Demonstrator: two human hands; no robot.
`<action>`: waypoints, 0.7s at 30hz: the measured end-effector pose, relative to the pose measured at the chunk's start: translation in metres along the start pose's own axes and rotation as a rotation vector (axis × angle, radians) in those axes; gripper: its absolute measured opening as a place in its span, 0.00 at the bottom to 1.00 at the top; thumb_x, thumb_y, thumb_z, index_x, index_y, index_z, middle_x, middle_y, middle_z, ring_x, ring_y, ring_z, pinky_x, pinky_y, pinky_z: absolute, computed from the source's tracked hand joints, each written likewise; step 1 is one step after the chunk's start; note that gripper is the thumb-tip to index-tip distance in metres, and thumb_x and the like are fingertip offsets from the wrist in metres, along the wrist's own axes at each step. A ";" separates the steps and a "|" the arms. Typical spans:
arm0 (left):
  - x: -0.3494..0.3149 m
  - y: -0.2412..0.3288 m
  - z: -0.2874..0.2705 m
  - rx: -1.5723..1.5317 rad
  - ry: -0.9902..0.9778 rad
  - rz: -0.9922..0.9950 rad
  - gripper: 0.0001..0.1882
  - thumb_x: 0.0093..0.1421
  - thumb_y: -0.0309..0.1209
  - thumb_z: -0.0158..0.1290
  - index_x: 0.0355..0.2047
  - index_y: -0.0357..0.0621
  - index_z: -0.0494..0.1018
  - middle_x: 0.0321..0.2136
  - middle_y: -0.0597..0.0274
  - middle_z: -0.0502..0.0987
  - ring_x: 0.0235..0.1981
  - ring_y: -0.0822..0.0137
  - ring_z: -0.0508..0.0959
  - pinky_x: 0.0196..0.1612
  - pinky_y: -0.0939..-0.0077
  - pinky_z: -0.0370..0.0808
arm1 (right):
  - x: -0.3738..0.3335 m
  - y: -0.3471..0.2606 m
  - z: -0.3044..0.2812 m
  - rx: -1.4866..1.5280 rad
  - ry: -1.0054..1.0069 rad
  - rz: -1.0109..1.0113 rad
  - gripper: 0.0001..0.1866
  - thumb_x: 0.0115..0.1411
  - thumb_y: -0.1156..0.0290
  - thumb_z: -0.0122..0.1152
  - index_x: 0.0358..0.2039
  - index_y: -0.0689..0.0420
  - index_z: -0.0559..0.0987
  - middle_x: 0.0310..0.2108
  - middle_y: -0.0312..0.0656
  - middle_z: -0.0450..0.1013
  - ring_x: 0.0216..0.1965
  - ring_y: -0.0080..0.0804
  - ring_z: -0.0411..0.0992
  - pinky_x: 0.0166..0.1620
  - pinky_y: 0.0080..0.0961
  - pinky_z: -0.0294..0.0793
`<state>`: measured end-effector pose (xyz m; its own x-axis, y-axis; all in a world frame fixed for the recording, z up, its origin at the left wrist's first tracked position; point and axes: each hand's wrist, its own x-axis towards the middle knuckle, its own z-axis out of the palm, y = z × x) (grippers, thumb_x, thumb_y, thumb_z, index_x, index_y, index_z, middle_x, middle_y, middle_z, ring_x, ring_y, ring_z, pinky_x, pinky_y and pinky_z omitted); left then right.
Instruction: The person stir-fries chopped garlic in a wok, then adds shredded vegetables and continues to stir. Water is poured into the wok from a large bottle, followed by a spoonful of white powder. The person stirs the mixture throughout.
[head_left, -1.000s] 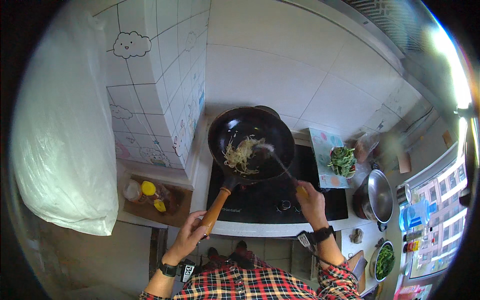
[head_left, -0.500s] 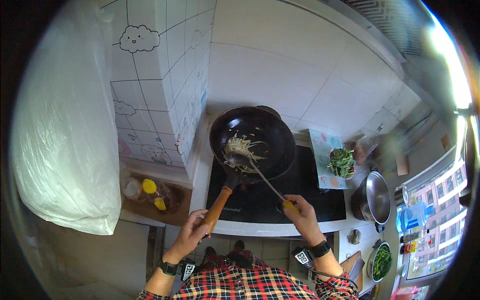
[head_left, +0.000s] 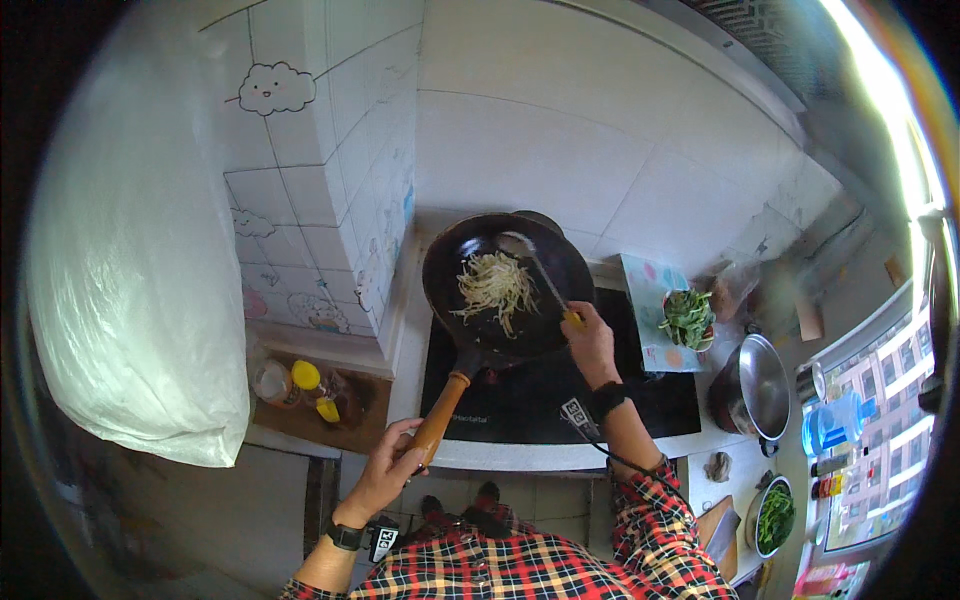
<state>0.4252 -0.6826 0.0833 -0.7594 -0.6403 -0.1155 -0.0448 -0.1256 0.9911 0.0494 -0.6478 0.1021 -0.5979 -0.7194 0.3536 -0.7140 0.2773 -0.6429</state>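
A dark wok [head_left: 440, 285] sits on the black cooktop [head_left: 640, 410]. Pale shredded strips [head_left: 497, 287], mixed with a few greenish ones, lie heaped in its middle. My left hand [head_left: 387, 474] is closed around the wok's wooden handle [head_left: 440, 422]. My right hand [head_left: 590, 345] grips the yellow-ended handle of a metal ladle [head_left: 541, 265]. The ladle's bowl is at the wok's far inner side, just beyond the heap.
Right of the wok, a bunch of leafy greens [head_left: 687, 318] rests on a pale blue board [head_left: 645, 295]. A metal pot [head_left: 762, 385], a bowl of green vegetables [head_left: 775, 518] and a knife [head_left: 722, 535] lie further right. Yellow-capped jars [head_left: 306, 375] stand left; a large white plastic bag [head_left: 140, 300] hangs there.
My right hand has moved forward, carrying the ladle from the wok's near left to its far side. The strips are now gathered nearer the middle. My left hand stays on the handle.
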 end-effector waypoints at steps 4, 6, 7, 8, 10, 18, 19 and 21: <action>0.002 -0.001 0.000 -0.022 0.000 -0.011 0.24 0.67 0.30 0.48 0.61 0.44 0.59 0.39 0.55 0.76 0.35 0.70 0.77 0.41 0.75 0.76 | -0.014 -0.013 -0.013 0.019 -0.255 -0.127 0.17 0.57 0.69 0.62 0.48 0.49 0.76 0.36 0.53 0.78 0.39 0.54 0.76 0.38 0.43 0.75; 0.003 -0.001 -0.002 -0.013 -0.004 -0.010 0.24 0.67 0.29 0.48 0.62 0.44 0.58 0.39 0.56 0.75 0.35 0.71 0.77 0.41 0.76 0.76 | -0.031 -0.019 -0.041 -0.105 -0.281 -0.322 0.18 0.56 0.71 0.62 0.48 0.46 0.76 0.33 0.48 0.77 0.34 0.52 0.77 0.34 0.42 0.75; 0.002 -0.002 -0.002 -0.009 -0.005 -0.009 0.24 0.67 0.29 0.48 0.62 0.44 0.58 0.39 0.56 0.75 0.35 0.71 0.77 0.41 0.76 0.76 | -0.038 -0.019 -0.060 -0.218 -0.274 -0.334 0.18 0.55 0.71 0.62 0.48 0.46 0.76 0.32 0.47 0.76 0.32 0.51 0.76 0.33 0.42 0.75; 0.002 -0.002 -0.001 -0.008 -0.003 -0.009 0.24 0.67 0.29 0.48 0.62 0.44 0.58 0.38 0.56 0.75 0.35 0.71 0.77 0.40 0.75 0.76 | -0.044 -0.017 -0.081 -0.325 -0.268 -0.359 0.19 0.55 0.72 0.61 0.48 0.46 0.77 0.30 0.45 0.75 0.31 0.50 0.76 0.32 0.41 0.75; 0.002 -0.002 -0.001 -0.018 -0.005 -0.005 0.23 0.66 0.30 0.47 0.61 0.43 0.59 0.41 0.54 0.75 0.37 0.69 0.77 0.41 0.73 0.76 | -0.046 -0.011 -0.102 -0.501 -0.224 -0.391 0.19 0.54 0.72 0.61 0.48 0.45 0.77 0.28 0.43 0.72 0.28 0.48 0.75 0.29 0.41 0.74; 0.002 0.004 0.000 0.019 -0.007 -0.032 0.23 0.66 0.31 0.46 0.60 0.42 0.59 0.45 0.52 0.75 0.38 0.67 0.77 0.41 0.71 0.77 | -0.003 0.011 -0.035 -0.299 -0.033 -0.148 0.19 0.56 0.71 0.61 0.50 0.44 0.75 0.32 0.46 0.75 0.35 0.51 0.76 0.36 0.44 0.75; 0.002 0.004 0.001 0.020 -0.006 -0.032 0.23 0.66 0.32 0.46 0.60 0.42 0.59 0.45 0.52 0.75 0.38 0.67 0.77 0.41 0.71 0.77 | -0.004 0.009 -0.027 -0.279 -0.060 -0.083 0.19 0.56 0.70 0.61 0.50 0.44 0.74 0.33 0.47 0.76 0.36 0.52 0.76 0.37 0.44 0.76; 0.002 0.004 0.000 0.025 -0.002 -0.039 0.23 0.66 0.31 0.46 0.60 0.42 0.59 0.44 0.53 0.75 0.38 0.67 0.77 0.41 0.71 0.77 | -0.018 0.004 -0.030 -0.230 -0.124 -0.063 0.19 0.56 0.70 0.61 0.49 0.45 0.75 0.35 0.47 0.77 0.38 0.52 0.76 0.39 0.44 0.76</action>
<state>0.4234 -0.6842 0.0871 -0.7581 -0.6336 -0.1541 -0.0906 -0.1317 0.9871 0.0465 -0.6146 0.1137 -0.5104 -0.8084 0.2933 -0.8210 0.3567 -0.4457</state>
